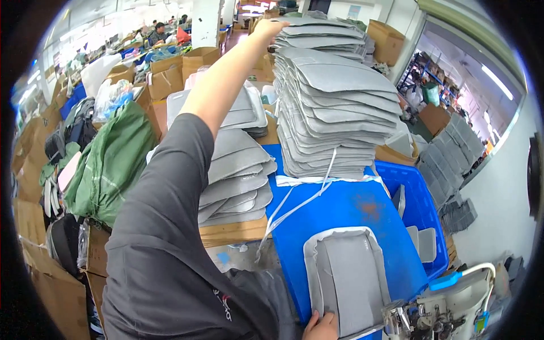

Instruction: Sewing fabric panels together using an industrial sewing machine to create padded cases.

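My left hand is stretched far forward, its fingers closed at the corner of the top grey fabric panel on the rear stack. Near the lower edge, my right hand grips the near left edge of a grey fabric piece with raised rim. That piece lies flat on a blue board, close to a sewing machine. In front of the rear stack rises a tall pile of grey padded panels. A lower pile of grey panels sits beside my left arm.
A blue plastic crate with grey pieces stands right of the board. White strips hang over the board. At left are a green sack and cardboard boxes. Grey panels are stacked at right. A person sits far back.
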A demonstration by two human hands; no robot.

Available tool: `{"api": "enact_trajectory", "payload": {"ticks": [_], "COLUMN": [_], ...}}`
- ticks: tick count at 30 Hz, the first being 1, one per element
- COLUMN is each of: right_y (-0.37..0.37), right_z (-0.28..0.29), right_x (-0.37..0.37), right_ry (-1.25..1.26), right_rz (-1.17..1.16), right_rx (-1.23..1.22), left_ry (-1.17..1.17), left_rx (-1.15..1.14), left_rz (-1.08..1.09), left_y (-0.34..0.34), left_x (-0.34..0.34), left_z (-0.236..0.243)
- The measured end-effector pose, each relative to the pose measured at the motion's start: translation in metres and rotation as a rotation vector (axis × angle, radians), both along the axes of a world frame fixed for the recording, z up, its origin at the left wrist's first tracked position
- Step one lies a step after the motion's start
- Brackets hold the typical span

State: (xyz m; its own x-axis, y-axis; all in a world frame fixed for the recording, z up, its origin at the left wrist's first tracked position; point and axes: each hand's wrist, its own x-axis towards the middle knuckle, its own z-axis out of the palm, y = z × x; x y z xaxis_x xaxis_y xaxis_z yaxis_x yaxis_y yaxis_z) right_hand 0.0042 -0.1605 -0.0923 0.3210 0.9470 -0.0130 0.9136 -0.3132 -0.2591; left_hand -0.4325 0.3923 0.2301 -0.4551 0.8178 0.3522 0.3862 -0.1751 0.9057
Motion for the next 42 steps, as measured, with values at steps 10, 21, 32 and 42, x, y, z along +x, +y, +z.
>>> {"api": "enact_trajectory", "payload": {"ticks": [10,21,32,42], "right_y": [-0.003,-0.003,-0.002,0.003], "right_z": [0.015,0.038,0.039,0.043], "right_x": [-0.002,-0.010,-0.010,-0.010], "right_ry": [0.006,-0.019,0.001,-0.034], "right_rz": [-0.204,-0.042,-0.046,0.004], "right_rx": [-0.276,-0.132,-0.086,-0.143], "left_ry": [-0.633,-0.472,-0.324,-0.425], "left_rx": [-0.046,0.072,-0.226,-0.134], "left_rz": [-0.319,-0.330,-0.225,-0.276], "left_y": [0.090,0.161,0.129,0.126], "left_x": [0.001,0.001,0.030,0.015], "left_z": [-0.012,-0.015,-0.020,-0.021]}}
